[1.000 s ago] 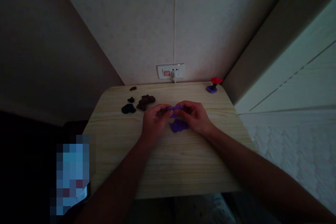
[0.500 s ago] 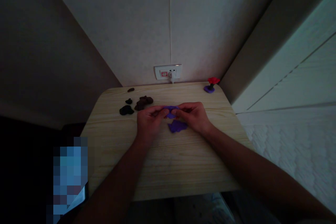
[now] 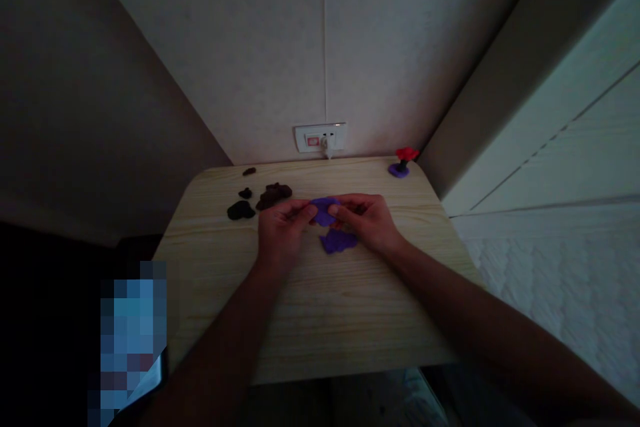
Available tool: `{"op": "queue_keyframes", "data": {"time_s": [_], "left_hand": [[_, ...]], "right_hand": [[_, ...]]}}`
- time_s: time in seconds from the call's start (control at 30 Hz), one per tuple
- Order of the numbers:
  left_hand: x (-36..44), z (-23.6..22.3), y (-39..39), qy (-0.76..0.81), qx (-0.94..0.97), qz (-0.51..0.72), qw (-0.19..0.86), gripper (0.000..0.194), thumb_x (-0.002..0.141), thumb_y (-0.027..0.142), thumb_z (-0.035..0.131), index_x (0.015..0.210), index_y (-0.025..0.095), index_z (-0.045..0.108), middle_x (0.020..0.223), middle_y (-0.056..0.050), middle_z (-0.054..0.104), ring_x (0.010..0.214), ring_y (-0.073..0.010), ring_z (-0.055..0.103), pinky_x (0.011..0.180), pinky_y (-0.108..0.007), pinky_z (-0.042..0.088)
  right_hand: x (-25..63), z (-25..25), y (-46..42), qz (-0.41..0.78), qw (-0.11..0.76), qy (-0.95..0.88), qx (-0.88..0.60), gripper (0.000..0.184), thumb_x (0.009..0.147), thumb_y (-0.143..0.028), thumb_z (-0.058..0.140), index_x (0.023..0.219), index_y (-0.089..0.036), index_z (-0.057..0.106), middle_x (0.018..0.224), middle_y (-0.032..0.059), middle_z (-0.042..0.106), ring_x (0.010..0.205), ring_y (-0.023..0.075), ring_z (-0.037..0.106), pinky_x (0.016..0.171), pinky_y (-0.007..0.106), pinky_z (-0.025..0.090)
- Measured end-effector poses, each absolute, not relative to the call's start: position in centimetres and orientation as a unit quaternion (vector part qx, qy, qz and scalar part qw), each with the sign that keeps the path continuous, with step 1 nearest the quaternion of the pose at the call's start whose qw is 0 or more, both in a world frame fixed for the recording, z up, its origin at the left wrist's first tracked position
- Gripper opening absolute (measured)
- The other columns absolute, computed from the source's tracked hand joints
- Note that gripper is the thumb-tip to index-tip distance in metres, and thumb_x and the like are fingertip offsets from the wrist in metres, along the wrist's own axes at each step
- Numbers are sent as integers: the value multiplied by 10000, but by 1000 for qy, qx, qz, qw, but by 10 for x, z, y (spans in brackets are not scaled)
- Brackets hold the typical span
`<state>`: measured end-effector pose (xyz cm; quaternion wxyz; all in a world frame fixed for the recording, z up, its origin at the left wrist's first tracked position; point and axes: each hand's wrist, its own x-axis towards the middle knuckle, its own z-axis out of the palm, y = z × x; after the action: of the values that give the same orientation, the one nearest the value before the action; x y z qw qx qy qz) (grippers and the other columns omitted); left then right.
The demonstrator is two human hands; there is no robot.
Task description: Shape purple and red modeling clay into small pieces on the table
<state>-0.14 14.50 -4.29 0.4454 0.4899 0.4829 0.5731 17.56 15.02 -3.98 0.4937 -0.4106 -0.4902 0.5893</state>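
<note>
A flattened piece of purple modelling clay (image 3: 324, 212) is pinched between my two hands above the table. My left hand (image 3: 284, 225) grips its left edge between thumb and fingers. On its right side, my right hand (image 3: 367, 219) presses a thumb onto the front face. A second lump of purple clay (image 3: 339, 241) lies on the wood just below and in front of the held piece. Brown clay lumps (image 3: 275, 195) sit beyond my left hand, partly behind its fingers.
Black clay (image 3: 241, 210) and smaller dark bits (image 3: 245, 193) lie on the left of the wooden table (image 3: 345, 320). A red flower-like clay figure (image 3: 406, 155) on a purple base stands at the back right corner. Behind is a wall socket (image 3: 320, 138) with a plug.
The held purple clay looks flatter and wider, with more of its face showing. My left hand has shifted slightly left. The camera view turned a little at first.
</note>
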Motion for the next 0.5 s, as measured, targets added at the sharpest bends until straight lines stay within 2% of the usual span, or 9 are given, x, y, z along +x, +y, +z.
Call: {"op": "queue_keyframes", "data": {"time_s": [0.07, 0.2, 0.4, 0.5], "left_hand": [[-2, -42, 145, 487, 492, 574, 438, 128, 726, 296, 843, 791, 189, 813, 641, -10, 743, 580, -148, 659, 600, -270, 537], [-1, -38, 144, 478, 498, 562, 455, 111, 748, 303, 833, 757, 197, 802, 630, -7, 733, 585, -144, 656, 617, -271, 539], [3, -39, 142, 453, 498, 537, 508, 247, 716, 347, 873, 891, 181, 820, 863, -66, 819, 759, -190, 747, 752, -312, 607], [4, -39, 142, 465, 506, 524, 503, 204, 721, 316, 867, 867, 178, 828, 856, -65, 823, 765, -189, 751, 773, -311, 605]], "right_hand": [[175, -41, 150, 584, 502, -494, -403, 413, 624, -516, 927, 867, -196, 834, 701, 30, 779, 571, 138, 666, 553, 252, 555], [177, -40, 150, 557, 508, -497, -429, 334, 647, -493, 918, 752, -188, 831, 633, 29, 749, 540, 129, 635, 527, 242, 517], [178, -39, 147, 544, 499, -510, -441, 323, 647, -487, 915, 710, -182, 829, 577, 22, 717, 493, 122, 583, 483, 242, 480], [178, -39, 145, 556, 491, -517, -427, 334, 664, -505, 903, 741, -188, 833, 585, 18, 716, 503, 123, 597, 494, 239, 494]]}}
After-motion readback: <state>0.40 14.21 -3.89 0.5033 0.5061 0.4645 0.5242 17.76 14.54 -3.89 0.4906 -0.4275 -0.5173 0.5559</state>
